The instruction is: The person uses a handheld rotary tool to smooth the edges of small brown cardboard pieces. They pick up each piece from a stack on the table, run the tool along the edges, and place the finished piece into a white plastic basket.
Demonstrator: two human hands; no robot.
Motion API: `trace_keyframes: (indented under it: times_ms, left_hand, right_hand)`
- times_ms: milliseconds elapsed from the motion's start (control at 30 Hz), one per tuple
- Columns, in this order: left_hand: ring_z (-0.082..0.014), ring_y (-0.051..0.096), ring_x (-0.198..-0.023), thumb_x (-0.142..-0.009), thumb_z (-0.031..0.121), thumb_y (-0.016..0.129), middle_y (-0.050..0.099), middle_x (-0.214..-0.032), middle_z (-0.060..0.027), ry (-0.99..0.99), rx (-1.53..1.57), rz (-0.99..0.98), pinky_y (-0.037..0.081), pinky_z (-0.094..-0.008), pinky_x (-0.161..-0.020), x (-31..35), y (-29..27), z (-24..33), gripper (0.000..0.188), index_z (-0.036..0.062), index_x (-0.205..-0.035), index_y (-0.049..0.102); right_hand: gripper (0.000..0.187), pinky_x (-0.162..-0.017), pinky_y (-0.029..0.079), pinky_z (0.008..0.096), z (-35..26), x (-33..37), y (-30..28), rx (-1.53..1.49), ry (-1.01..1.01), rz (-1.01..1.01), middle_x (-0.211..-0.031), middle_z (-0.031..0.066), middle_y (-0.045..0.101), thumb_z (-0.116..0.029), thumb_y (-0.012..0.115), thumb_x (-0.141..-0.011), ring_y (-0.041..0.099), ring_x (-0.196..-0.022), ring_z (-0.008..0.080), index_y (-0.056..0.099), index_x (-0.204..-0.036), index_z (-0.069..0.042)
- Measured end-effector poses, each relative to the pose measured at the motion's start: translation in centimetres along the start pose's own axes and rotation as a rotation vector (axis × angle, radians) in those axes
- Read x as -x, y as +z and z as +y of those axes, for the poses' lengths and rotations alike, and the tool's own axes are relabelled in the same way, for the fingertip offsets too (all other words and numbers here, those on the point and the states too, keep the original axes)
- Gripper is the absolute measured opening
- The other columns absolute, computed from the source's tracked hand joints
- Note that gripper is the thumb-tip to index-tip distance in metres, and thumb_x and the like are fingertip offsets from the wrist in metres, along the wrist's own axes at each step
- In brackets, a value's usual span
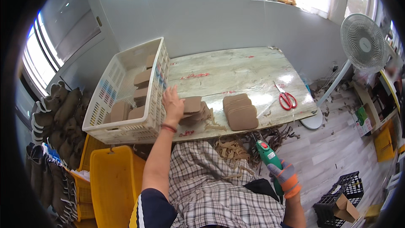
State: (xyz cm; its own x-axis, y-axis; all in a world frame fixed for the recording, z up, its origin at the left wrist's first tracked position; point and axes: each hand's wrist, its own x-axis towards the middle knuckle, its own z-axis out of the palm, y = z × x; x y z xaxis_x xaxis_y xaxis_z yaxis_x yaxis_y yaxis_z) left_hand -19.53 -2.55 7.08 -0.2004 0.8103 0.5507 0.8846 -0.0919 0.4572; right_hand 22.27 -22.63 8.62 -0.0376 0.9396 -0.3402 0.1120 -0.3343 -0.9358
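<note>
My left hand (173, 104) reaches forward and rests flat on a small pile of brown cut pieces (195, 109) on the marble table (236, 69), right beside the white slatted crate (122, 126). The crate holds several more brown pieces (142, 78). A neat overlapping row of brown pieces (241, 112) lies to the right of the pile. My right hand (286, 177), in a grey and orange glove, grips a green power tool (269, 154) below the table edge, over my checked apron.
Red scissors (286, 99) lie near the table's right end. A white floor fan (363, 42) stands at the right. Yellow crates (112, 181) sit at my left, stacked brown goods (55, 118) further left. Trimmings litter the floor; a black crate (337, 202) holds cardboard.
</note>
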Motion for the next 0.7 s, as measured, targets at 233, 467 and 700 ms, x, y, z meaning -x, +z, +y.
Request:
trace_keyframes:
  times_ms: [233, 467, 700]
  left_hand:
    - [-0.0316, 0.019, -0.136, -0.074, 0.025, 0.07, 0.031, -0.143, -0.0145, 0.567, -0.192, -0.161, 0.009, -0.0506, -0.112, 7.3, 6.6, 13.1, 0.061, 0.0058, -0.129, 0.049]
    - [-0.0313, 0.01, -0.141, -0.073, 0.021, 0.071, 0.025, -0.146, -0.0146, 0.524, -0.144, -0.171, 0.002, -0.0514, -0.113, 9.2, 9.5, 13.0, 0.057, 0.002, -0.122, 0.051]
    - [-0.0262, 0.049, -0.113, -0.069, 0.009, 0.074, 0.056, -0.11, -0.0101, 0.047, 0.275, -0.493, 0.034, -0.0449, -0.1, 9.2, 5.9, 15.6, 0.031, 0.0046, -0.088, 0.05]
  right_hand:
    - [0.039, -0.048, 0.043, 0.0231, 2.6, 0.1, -0.5, 0.017, 0.079, 0.098, -0.068, 0.0024, 0.06, -0.026, 0.074, -0.079, 0.054, -0.054, 0.0086, 0.06, -0.103, 0.001]
    - [0.038, -0.047, 0.043, 0.0244, 3.7, -0.1, -0.3, 0.001, 0.092, 0.122, -0.068, 0.0034, 0.062, -0.025, 0.074, -0.079, 0.055, -0.05, 0.0095, 0.06, -0.102, 0.002]
    - [0.035, -0.048, 0.044, 0.0239, 4.3, -0.7, -0.4, 0.015, 0.033, 0.168, -0.068, 0.0022, 0.061, -0.024, 0.073, -0.079, 0.054, -0.052, 0.008, 0.06, -0.1, 0.001]
